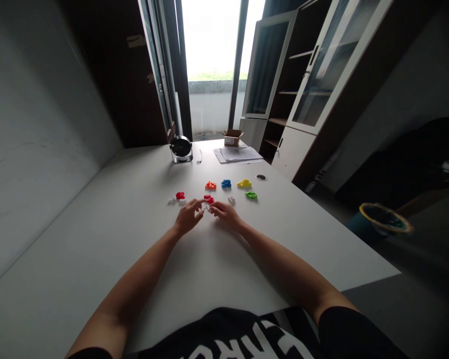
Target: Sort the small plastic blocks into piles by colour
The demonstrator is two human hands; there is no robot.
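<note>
My left hand [189,217] and my right hand [225,213] lie close together on the white table [97,224], fingertips almost meeting. Just beyond them sits a small red plastic piece [209,199], and a tiny white piece [208,207] shows by the fingertips. Whether either hand grips it is too small to tell. Farther out lie a red piece [180,195], a white piece [172,199], an orange piece [210,185], a blue piece [226,183], a yellow piece [244,184], a green piece [251,195] and another white piece [231,200].
A round black desk fan [181,149] with a cable and a small cardboard box [232,137] on papers [237,154] stand at the far end. A cable grommet [261,177] is set in the table. A wall runs along the left side, with a cabinet [292,99] and a bin [381,219] to the right.
</note>
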